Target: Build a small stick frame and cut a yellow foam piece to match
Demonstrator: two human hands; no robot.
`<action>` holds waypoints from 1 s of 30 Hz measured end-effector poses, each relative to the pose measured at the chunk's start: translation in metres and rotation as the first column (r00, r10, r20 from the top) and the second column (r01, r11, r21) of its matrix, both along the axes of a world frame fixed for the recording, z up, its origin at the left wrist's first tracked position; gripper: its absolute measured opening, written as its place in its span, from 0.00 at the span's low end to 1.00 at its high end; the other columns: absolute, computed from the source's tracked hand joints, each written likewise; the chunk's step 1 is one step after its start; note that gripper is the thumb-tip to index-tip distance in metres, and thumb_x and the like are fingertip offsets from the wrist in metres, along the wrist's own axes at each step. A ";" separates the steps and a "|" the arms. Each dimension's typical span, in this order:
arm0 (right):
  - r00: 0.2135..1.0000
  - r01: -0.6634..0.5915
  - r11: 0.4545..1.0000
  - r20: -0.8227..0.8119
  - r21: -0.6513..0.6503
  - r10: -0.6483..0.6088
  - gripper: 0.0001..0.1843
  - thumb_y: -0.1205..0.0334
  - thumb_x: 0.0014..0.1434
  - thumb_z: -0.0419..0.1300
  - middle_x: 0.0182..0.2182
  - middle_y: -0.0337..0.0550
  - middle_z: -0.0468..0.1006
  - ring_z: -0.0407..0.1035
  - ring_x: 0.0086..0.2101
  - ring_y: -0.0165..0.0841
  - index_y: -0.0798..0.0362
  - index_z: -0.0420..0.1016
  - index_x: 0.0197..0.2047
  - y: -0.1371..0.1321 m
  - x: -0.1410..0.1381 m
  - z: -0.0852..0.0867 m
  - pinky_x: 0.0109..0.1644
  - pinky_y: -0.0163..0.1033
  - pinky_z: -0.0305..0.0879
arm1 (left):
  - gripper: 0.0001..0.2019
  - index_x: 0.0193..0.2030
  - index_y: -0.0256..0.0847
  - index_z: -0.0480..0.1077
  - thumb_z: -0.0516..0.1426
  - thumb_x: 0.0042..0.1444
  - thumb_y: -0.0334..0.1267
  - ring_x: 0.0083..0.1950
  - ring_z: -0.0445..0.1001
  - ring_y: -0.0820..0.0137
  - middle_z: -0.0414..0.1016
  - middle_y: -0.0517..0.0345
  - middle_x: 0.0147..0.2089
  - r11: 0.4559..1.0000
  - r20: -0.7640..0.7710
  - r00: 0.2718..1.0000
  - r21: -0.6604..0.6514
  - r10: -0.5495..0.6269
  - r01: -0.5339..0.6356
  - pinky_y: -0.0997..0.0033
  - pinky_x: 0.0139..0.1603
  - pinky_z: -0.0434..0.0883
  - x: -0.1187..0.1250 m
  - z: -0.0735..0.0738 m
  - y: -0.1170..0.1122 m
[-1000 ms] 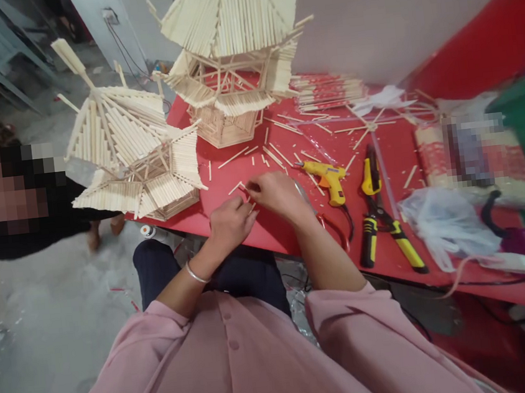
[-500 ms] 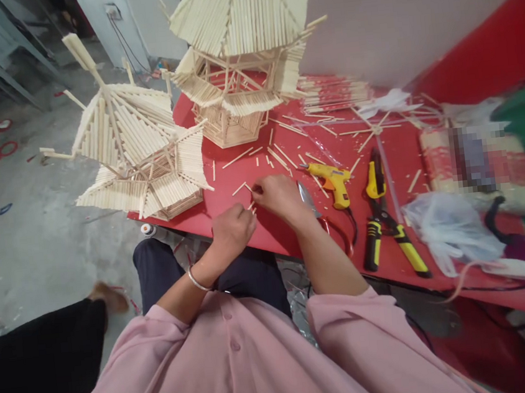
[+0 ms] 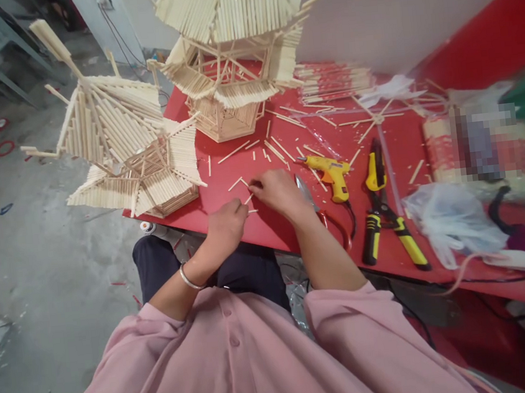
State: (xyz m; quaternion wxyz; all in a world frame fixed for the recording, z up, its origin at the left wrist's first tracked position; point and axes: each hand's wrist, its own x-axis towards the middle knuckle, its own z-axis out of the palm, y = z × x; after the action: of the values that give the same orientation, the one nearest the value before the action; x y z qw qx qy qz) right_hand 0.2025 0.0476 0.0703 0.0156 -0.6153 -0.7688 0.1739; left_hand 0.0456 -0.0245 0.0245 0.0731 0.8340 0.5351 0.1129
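Note:
My left hand (image 3: 228, 224) is closed near the front edge of the red table, with a short thin wooden stick (image 3: 249, 199) at its fingertips. Another short stick (image 3: 253, 210) lies beside its knuckles. My right hand (image 3: 275, 190) has its fingers pinched together at the end of a small wooden stick (image 3: 245, 183), which meets a second short stick (image 3: 235, 185) at an angle. Whether these two are joined, I cannot tell. Beside my right wrist lies a pair of scissors (image 3: 320, 214), partly hidden by the arm.
Two pagoda-like stick models (image 3: 119, 130) stand on the left and back of the red table (image 3: 225, 201). A yellow glue gun (image 3: 333, 176), yellow-black cutters (image 3: 384, 215), a plastic bag (image 3: 452, 217), bundled sticks (image 3: 334, 79) and loose offcuts lie to the right and behind.
My left hand has drawn slightly left, away from the right hand. The stick at its fingertips lies at a flatter angle. A person's black-clothed leg and foot have left the view at lower left.

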 end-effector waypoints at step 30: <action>0.999 0.036 0.995 0.012 0.090 -0.037 0.17 0.64 0.64 0.52 0.40 0.53 0.84 0.76 0.39 0.40 0.53 0.84 0.43 -0.010 -0.004 -0.006 0.44 0.41 0.64 | 0.13 0.43 0.39 0.75 0.48 0.69 0.34 0.40 0.69 0.64 0.72 0.50 0.38 0.967 -0.115 0.989 0.225 -0.093 0.117 0.67 0.35 0.61 -0.033 -0.008 0.053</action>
State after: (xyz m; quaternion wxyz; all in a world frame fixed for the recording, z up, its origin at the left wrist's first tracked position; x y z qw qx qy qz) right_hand 0.1990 0.0378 0.0647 0.0409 -0.6290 -0.7646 0.1346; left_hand 0.0125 0.0285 0.0168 -0.0463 0.8687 0.4766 0.1269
